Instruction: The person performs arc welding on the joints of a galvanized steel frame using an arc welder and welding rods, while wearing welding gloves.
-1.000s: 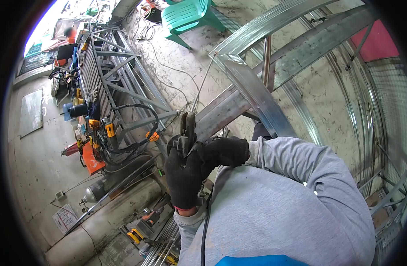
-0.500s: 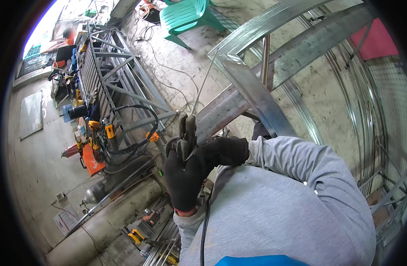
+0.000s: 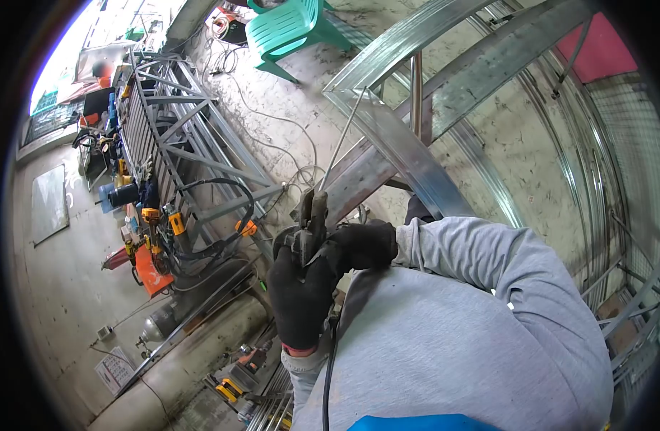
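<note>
My left hand, in a black glove, is wrapped round a welding electrode holder in front of my chest. Gloved in black too, my right hand closes against the holder from the right; its fingertips are partly hidden. A thin welding rod sticks up out of the jaws. The rod's far end overlaps the mitred corner of a shiny metal frame; whether it touches cannot be told. Below the hands a black cable hangs along my grey sweatshirt.
A wide steel beam crosses beneath the frame. At the left stands a metal truss with power drills beside it. A green plastic chair is at the top, cables trail over the floor, and a gas cylinder lies lower left.
The whole view has shifted a little, so the surroundings sit further left. The rod's far end has moved rightward from the frame's outer corner. Both hands keep their hold.
</note>
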